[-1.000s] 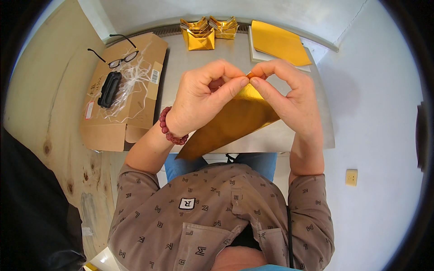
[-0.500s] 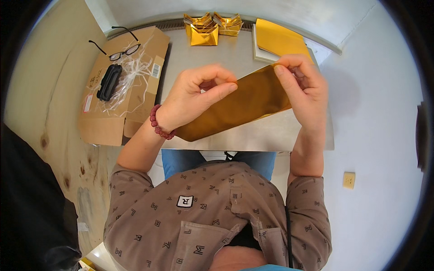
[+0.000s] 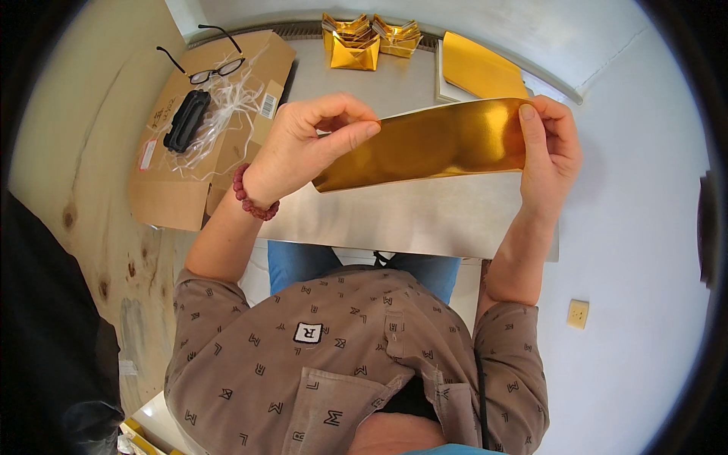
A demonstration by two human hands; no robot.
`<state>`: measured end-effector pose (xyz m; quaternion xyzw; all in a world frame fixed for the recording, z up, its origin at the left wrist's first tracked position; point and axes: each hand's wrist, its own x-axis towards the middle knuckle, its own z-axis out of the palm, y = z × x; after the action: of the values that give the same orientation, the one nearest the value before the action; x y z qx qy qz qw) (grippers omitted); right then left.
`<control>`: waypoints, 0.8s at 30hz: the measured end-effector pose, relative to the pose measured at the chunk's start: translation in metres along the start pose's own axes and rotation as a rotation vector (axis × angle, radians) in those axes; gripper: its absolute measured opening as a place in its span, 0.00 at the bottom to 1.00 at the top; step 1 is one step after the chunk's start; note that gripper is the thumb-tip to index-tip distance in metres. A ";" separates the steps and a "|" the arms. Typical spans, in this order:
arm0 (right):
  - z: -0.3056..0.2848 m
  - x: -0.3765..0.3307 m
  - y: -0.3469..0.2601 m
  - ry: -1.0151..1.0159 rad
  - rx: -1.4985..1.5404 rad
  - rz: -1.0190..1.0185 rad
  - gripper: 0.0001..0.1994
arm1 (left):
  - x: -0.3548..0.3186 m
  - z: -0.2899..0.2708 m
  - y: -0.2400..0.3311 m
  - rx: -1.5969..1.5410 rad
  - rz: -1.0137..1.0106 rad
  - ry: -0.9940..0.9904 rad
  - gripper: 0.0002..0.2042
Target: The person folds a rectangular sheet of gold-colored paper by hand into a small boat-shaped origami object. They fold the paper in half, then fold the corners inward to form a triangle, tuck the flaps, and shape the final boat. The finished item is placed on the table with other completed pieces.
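Observation:
A shiny gold foil paper sheet [image 3: 440,140], longer than it is wide, is held up over the metal table [image 3: 379,224]. My left hand [image 3: 307,148], with a dark red bead bracelet [image 3: 250,196] at its wrist, pinches the sheet's upper edge between thumb and finger. At the sheet's right end, my right hand [image 3: 552,152] grips the upper corner, thumb on the near face and fingers curled behind. The sheet's lower left corner hangs beside my left palm. Its back side is hidden from me.
Folded gold paper pieces [image 3: 355,53] stand at the table's far edge. Right of them lies a stack of gold sheets [image 3: 481,64] on white paper. A cardboard box [image 3: 171,193] at left carries eyeglasses [image 3: 216,70], a black plastic object [image 3: 187,121] and white strings [image 3: 227,114].
Both hands have moved apart, the right one outward to the right. The gold sheet has turned closer to level, its right part now catching bright light.

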<state>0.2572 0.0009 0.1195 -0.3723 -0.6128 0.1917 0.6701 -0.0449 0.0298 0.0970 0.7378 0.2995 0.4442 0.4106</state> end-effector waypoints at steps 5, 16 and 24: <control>-0.005 0.000 0.005 0.035 0.029 -0.003 0.03 | 0.000 -0.003 0.002 0.074 0.050 0.046 0.04; -0.014 -0.003 0.020 0.098 0.032 0.055 0.03 | 0.000 -0.010 0.007 0.225 0.038 0.039 0.05; -0.025 -0.006 0.035 0.134 0.060 0.110 0.03 | 0.001 -0.011 0.006 0.192 0.054 0.074 0.04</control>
<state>0.2874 0.0130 0.0905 -0.3971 -0.5392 0.2213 0.7089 -0.0539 0.0311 0.1053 0.7647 0.3355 0.4514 0.3145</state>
